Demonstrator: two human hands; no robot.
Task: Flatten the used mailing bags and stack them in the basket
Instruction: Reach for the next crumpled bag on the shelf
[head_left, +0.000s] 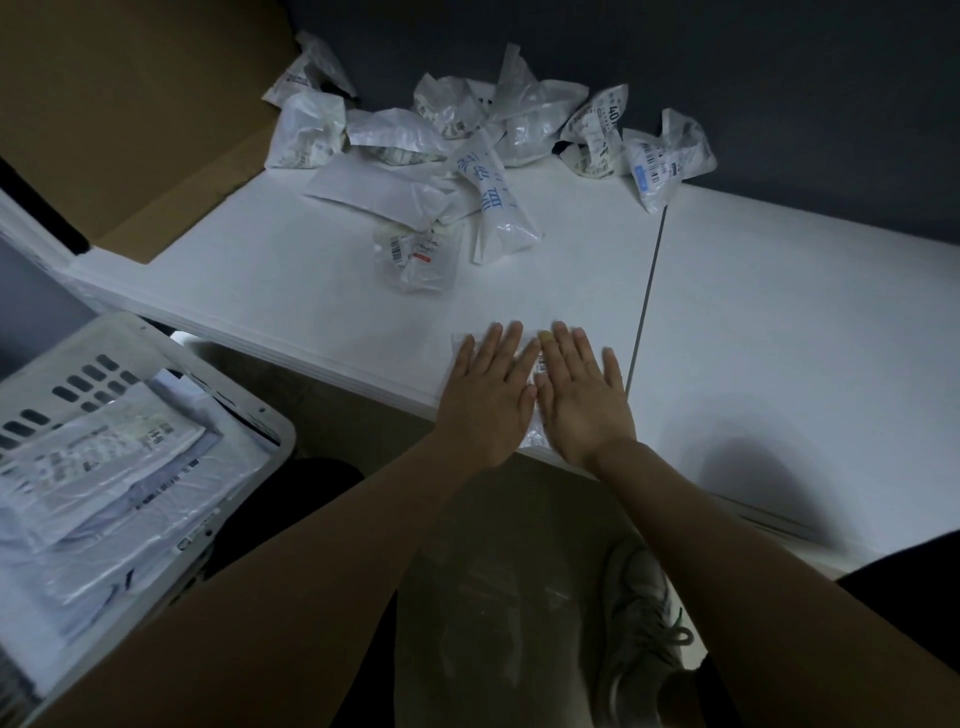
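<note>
Hands: left (485, 400) & right (582, 400) flat, grip open, pressing mailing bag (537, 364) on table (779, 312) edge.

Mailing bag (537, 364) mostly hidden under hands; basket (156, 338) cut off left.

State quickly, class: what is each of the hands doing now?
Left hand: open, flat on the mailing bag, holding nothing.
Right hand: open, flat on the same bag.
</note>
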